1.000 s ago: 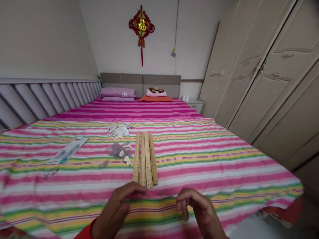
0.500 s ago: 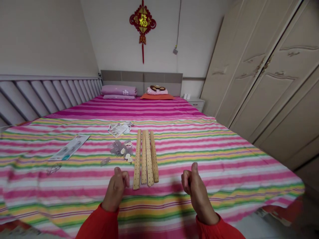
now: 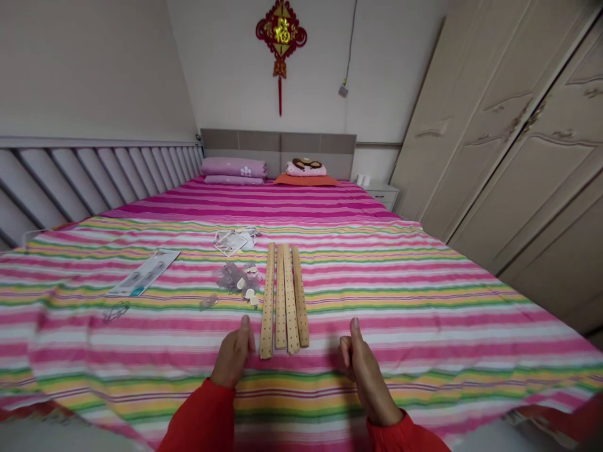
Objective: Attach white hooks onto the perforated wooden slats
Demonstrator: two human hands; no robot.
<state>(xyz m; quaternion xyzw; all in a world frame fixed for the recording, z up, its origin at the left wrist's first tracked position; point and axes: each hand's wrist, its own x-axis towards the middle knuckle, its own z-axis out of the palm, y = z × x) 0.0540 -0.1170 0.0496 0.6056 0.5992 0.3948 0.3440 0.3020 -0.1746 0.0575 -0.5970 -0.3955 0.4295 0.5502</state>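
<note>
Several long wooden strips with rows of small dark holes [image 3: 267,307] lie side by side on the striped bedspread [image 3: 414,351], pointing away from me. Just left of their near ends is my left hand [image 3: 233,355], thumb up and fingers curled in, with nothing seen in it. My right hand [image 3: 365,367] is to the right of the strips, apart from them, also thumb up with its fingers folded and no object showing. Both hands touch none of the strips. Small clear bags and pale tags [image 3: 238,280] lie to the left of the strips.
Card packets [image 3: 233,241] lie beyond the bags. Farther left are a flat blister card [image 3: 146,273], thin wire-like loops [image 3: 115,311] and a small clear piece [image 3: 208,302]. Pillows [image 3: 234,168] rest at the headboard [image 3: 245,141]. A wardrobe [image 3: 494,138] stands on the right.
The whole view has shifted slightly, so the bed and strips appear farther right. My hands have come a little closer together, the left one nearer the strips. The strips keep their arrangement.
</note>
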